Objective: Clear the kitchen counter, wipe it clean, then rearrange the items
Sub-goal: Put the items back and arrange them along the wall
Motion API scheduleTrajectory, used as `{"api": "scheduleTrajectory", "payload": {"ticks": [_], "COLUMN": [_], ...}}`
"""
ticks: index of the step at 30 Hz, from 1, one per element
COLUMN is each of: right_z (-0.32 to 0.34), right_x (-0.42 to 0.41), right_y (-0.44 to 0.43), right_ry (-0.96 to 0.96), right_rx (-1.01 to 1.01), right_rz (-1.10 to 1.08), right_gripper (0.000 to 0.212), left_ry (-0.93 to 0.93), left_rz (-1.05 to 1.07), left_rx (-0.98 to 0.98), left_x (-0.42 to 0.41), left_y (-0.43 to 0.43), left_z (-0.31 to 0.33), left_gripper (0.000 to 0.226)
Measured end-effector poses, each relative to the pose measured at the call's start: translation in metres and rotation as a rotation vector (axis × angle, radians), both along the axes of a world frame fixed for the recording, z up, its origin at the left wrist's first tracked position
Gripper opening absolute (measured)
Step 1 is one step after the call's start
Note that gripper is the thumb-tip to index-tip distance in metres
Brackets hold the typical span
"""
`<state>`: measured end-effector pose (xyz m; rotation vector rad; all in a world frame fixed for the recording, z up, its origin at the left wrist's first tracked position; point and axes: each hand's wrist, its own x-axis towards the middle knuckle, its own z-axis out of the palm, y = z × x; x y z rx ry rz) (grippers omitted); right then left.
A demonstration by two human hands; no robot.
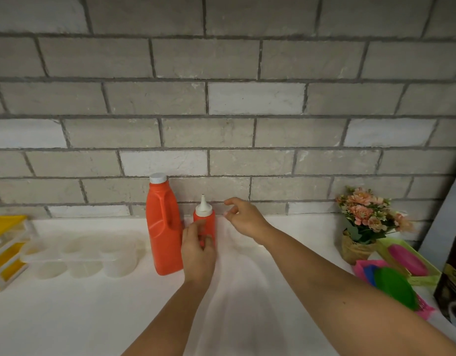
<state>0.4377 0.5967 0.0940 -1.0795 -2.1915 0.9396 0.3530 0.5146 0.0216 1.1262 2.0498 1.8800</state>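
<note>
Squeeze bottle [208, 219] upright on counter [80, 309] by red jug [161, 227], L hand [197, 253] gripping it.

I see a tall orange-red plastic jug [164, 227] with a white screw cap, and a small plastic squeeze bottle [207, 222] in the same orange-red with a white cone nozzle. The smooth counter [93, 317] is white. The brick wall [221, 98] is pale grey in a staggered pattern with darker grey joints; some bricks are whiter. The potted flower bunch [368, 214] is peach-pink with green leaves.

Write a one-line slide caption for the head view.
Left hand grips a red squeeze bottle beside a red jug at the brick wall, right hand open alongside.
</note>
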Motion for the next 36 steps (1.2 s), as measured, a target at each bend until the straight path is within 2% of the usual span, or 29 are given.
{"api": "scheduleTrajectory", "payload": {"ticks": [5, 13, 20, 26, 30, 33, 36], "right_z": [0.02, 0.053, 0.069, 0.064, 0.05, 0.037, 0.029], "right_x": [0.049, 0.145, 0.263, 0.35, 0.383, 0.4, 0.411], "right_y": [0.002, 0.0, 0.003, 0.001, 0.001, 0.002, 0.004], "right_ry": [-0.014, -0.056, -0.074, -0.15, -0.32, -0.36, -0.387], "right_rx": [0.083, 0.254, 0.331, 0.317, 0.206, 0.074, 0.009], "right_rz": [-0.05, -0.189, -0.461, -0.682, -0.749, -0.75, -0.741], "right_gripper": [0.027, 0.02, 0.019, 0.022, 0.042, 0.057, 0.05], "left_ry": [0.005, -0.006, 0.044, 0.085, 0.098, 0.133, 0.162], "left_rz": [-0.094, -0.282, -0.478, -0.64, -0.746, -0.793, -0.833], "left_rx": [0.035, 0.081, 0.087, 0.058, -0.06, -0.16, -0.229], "left_x": [0.033, 0.119, 0.201, 0.273, 0.309, 0.333, 0.35], "left_y": [0.002, 0.018, 0.03, 0.037, 0.043, 0.045, 0.047], "left_z": [0.019, 0.041, 0.064, 0.064, 0.053, 0.045, 0.039], "left_gripper": [0.03, 0.03, 0.028, 0.027, 0.036, 0.043, 0.046]}}
